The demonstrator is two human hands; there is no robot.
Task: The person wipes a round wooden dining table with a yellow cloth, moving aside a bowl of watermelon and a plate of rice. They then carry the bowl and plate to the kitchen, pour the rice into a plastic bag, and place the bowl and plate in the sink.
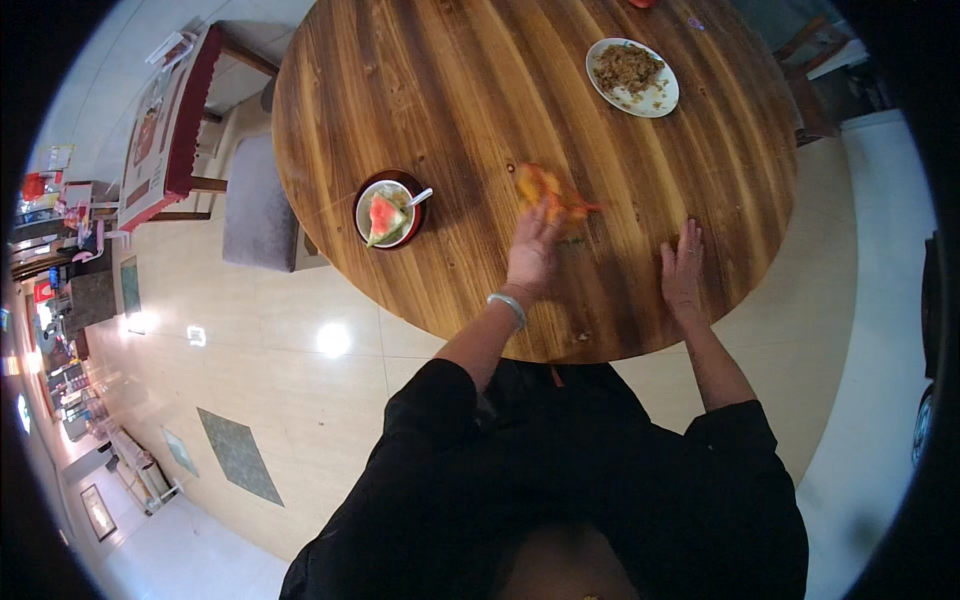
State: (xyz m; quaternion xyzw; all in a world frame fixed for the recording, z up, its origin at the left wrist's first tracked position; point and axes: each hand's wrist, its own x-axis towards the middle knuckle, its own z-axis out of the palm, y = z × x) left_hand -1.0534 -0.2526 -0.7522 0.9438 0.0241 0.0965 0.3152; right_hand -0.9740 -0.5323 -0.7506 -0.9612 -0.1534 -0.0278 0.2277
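My left hand [534, 251] lies over an orange and yellow cloth [553, 193] on the round wooden table [465, 97]; the cloth is blurred and spreads beyond my fingertips. A pale bangle circles that wrist. Flat on the tabletop near its right edge rests my right hand [683, 274], fingers spread, holding nothing. Small green bits [574, 241] lie just below the cloth. To the left stands a bowl [365, 210] with a white spoon [420, 197] and a piece of watermelon [384, 217] in it. An oval white plate [660, 105] of brown, crumbly food [627, 67] sits farther back on the right.
A grey cushioned seat [259, 206] stands by the table's left side. Beyond it is a table with a red-edged cover [154, 142]. A small red thing [642, 3] lies at the top edge of view. Dark wooden furniture [810, 45] stands behind on the right.
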